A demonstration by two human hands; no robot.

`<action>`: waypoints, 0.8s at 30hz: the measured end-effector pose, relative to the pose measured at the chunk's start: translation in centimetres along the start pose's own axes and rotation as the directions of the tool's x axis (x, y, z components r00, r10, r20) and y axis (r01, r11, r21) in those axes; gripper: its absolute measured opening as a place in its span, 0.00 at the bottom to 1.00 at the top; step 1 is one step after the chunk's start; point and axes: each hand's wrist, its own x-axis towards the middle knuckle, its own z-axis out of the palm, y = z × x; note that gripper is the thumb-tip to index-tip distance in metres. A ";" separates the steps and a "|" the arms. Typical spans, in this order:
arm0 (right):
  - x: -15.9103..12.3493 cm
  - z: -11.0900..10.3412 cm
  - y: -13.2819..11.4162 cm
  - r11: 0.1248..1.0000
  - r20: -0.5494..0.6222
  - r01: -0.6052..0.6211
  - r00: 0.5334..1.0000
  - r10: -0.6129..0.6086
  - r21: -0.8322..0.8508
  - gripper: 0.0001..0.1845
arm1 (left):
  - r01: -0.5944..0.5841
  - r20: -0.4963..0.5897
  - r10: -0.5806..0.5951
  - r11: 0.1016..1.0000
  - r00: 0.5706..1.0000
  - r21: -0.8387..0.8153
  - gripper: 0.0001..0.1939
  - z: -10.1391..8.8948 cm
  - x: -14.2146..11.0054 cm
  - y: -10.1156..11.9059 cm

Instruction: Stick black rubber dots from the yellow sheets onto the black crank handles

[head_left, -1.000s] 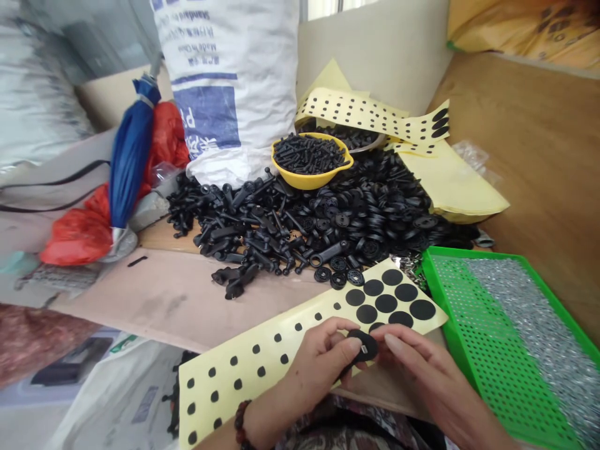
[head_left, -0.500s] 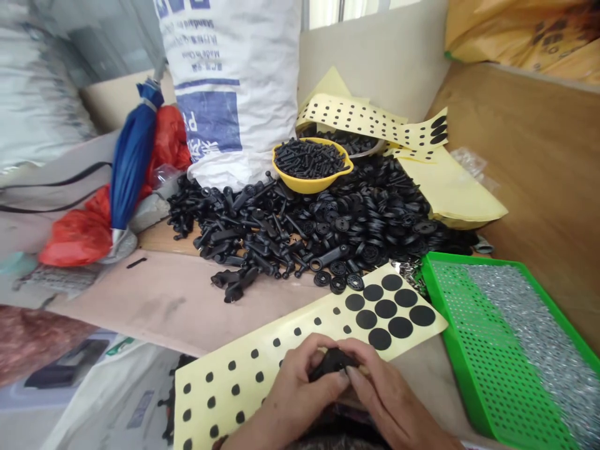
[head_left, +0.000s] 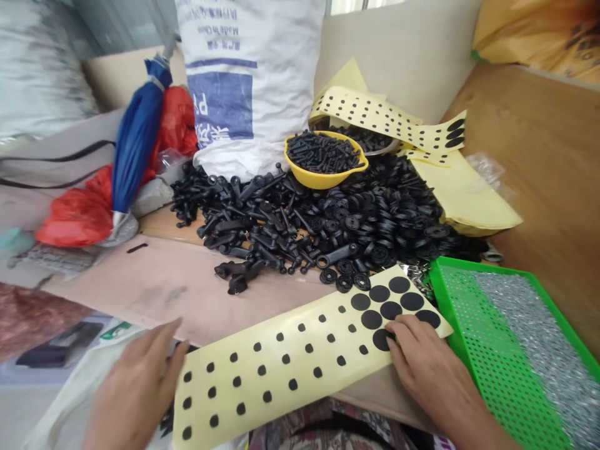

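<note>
A yellow backing sheet (head_left: 276, 337) carries round black stickers (head_left: 390, 310) at its right end and rows of small black dots along its length. My right hand (head_left: 429, 362) is at that end, its thumb and fingertips closed on the edge of the lowest round sticker (head_left: 382, 340). My left hand (head_left: 135, 381), slightly blurred, is beyond the sheet's left end with its fingers stretched and apart. Some dark parts show behind its fingertips, partly hidden by the hand and sheet.
A heap of black plastic arms and discs (head_left: 328, 219) covers the table's back. On it stands a yellow bowl (head_left: 323, 178) of black screw-like pieces. A green tray (head_left: 469, 350) of small shiny metal pieces lies right. A white sack (head_left: 281, 81) and blue umbrella (head_left: 135, 137) stand behind.
Both hands were together round a dark part over the sheet; now they are apart. My left hand has moved left, my right hand right onto the round stickers. The view has shifted slightly.
</note>
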 end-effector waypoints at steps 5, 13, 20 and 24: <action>0.4 -0.3 -1.1 0.998 -0.009 -0.031 0.999 0.031 -0.045 0.08 | -0.640 0.043 0.706 0.665 0.707 -0.384 0.14 2.1 -0.2 13.9; 0.0 -0.4 -2.0 0.994 -0.064 -0.055 0.996 0.062 0.099 0.07 | -0.818 0.121 0.873 0.485 0.472 -0.309 0.10 5.5 -0.5 22.0; -0.3 -1.8 -1.3 0.942 0.009 -0.084 0.996 0.085 0.325 0.10 | -0.811 0.165 0.864 0.503 0.476 -0.297 0.10 4.4 0.0 20.9; -0.2 -1.2 -1.5 0.965 -0.037 -0.083 0.995 0.095 0.248 0.07 | -0.813 0.178 0.860 0.510 0.478 -0.281 0.09 4.4 0.1 21.0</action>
